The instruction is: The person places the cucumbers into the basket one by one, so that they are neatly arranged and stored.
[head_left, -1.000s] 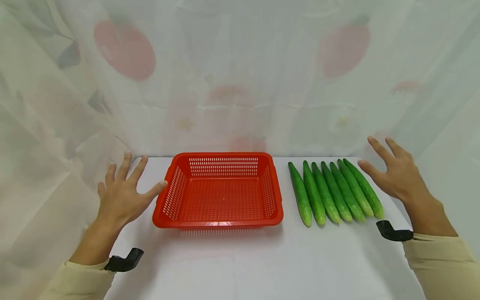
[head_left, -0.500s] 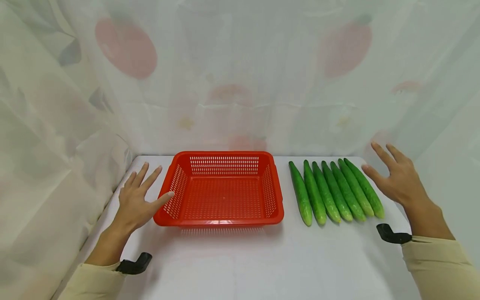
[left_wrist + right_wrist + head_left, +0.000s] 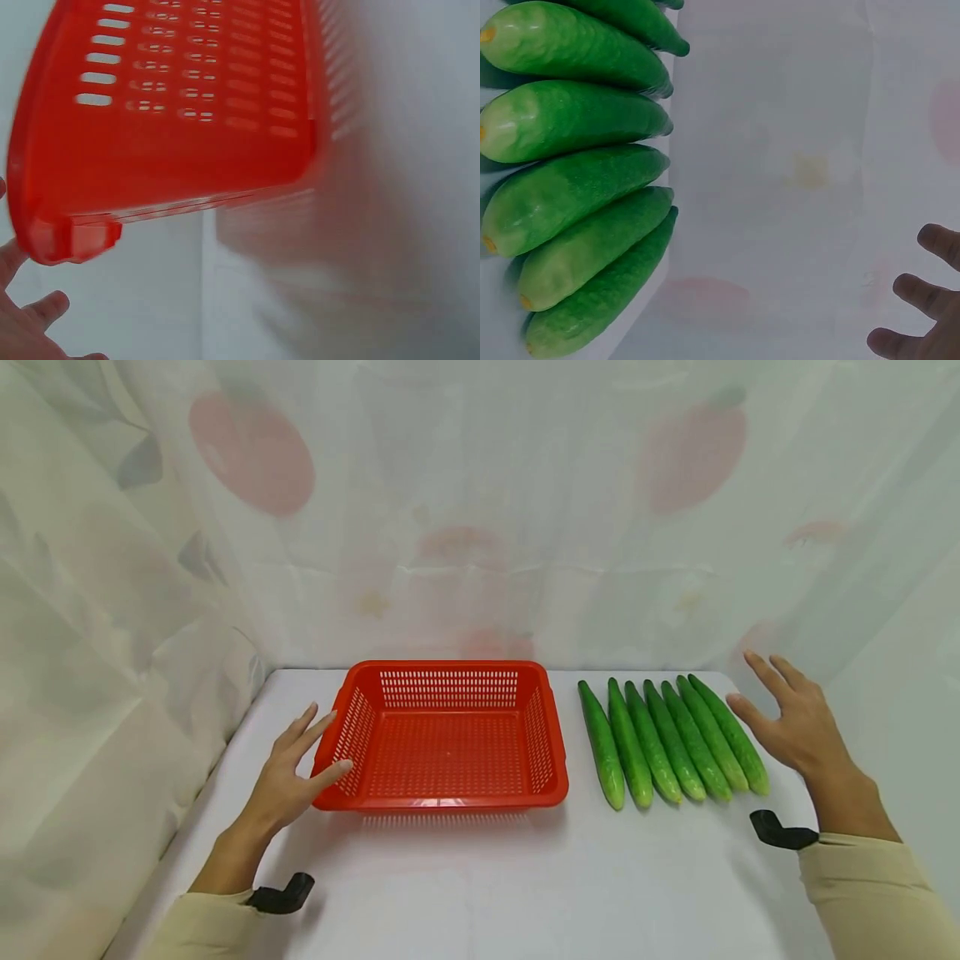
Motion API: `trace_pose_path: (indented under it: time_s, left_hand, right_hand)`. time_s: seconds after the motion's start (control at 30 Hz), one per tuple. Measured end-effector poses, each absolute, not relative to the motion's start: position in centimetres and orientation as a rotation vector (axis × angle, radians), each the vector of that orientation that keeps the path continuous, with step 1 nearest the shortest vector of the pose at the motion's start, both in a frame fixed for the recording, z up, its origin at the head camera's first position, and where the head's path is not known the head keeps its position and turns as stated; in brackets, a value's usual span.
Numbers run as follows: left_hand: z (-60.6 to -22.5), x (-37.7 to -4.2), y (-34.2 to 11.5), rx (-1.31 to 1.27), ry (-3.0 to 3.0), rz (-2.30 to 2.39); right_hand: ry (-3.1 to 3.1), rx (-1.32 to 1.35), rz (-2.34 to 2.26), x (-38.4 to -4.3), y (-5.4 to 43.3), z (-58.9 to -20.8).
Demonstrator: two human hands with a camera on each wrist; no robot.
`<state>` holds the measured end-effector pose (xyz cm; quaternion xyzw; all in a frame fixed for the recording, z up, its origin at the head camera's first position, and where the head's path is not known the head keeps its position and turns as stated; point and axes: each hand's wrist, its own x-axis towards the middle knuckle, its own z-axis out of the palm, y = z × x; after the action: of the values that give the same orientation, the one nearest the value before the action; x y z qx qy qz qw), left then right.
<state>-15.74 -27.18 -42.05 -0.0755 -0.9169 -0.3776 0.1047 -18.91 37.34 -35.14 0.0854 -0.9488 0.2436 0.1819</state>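
Observation:
A red plastic basket (image 3: 446,806) with slotted sides sits on the white table, its inside bare. At its left side is my left hand (image 3: 288,785), fingers and thumb spread around the rim's left edge and overlapping it in the head view. In the left wrist view the fingertips (image 3: 49,307) show beside the basket's corner (image 3: 86,236). Several green cucumbers (image 3: 652,743) lie side by side in a row right of the basket. Beyond their right end hovers my right hand (image 3: 798,722), fingers apart, holding nothing; the cucumbers (image 3: 577,120) show at left in the right wrist view.
The white table (image 3: 480,885) ends at the back against a pale curtain (image 3: 480,510) printed with faded fruit. More curtain (image 3: 97,693) hangs along the left side. Each wrist carries a black strap mount (image 3: 281,893) at the beige sleeve (image 3: 213,927).
My left hand has moved right and slightly down, from left of the basket to its left rim. My right hand has lowered a little. Basket and cucumbers stay in place.

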Motion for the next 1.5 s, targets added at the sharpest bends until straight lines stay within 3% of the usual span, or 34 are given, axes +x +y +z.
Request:
trace_pose_path:
  time_s: [0.73, 1.5]
  left_hand:
    - [-46.0, -15.7, -28.0, -0.254, -2.677, -1.271]
    - [-47.7, -15.9, -27.8, -0.295, -2.579, -1.263]
  right_hand:
    - [-2.612, 0.181, 0.829, -19.2, 38.9, -38.5]
    - [-2.651, -0.085, 1.062, -19.0, 40.6, -42.3]
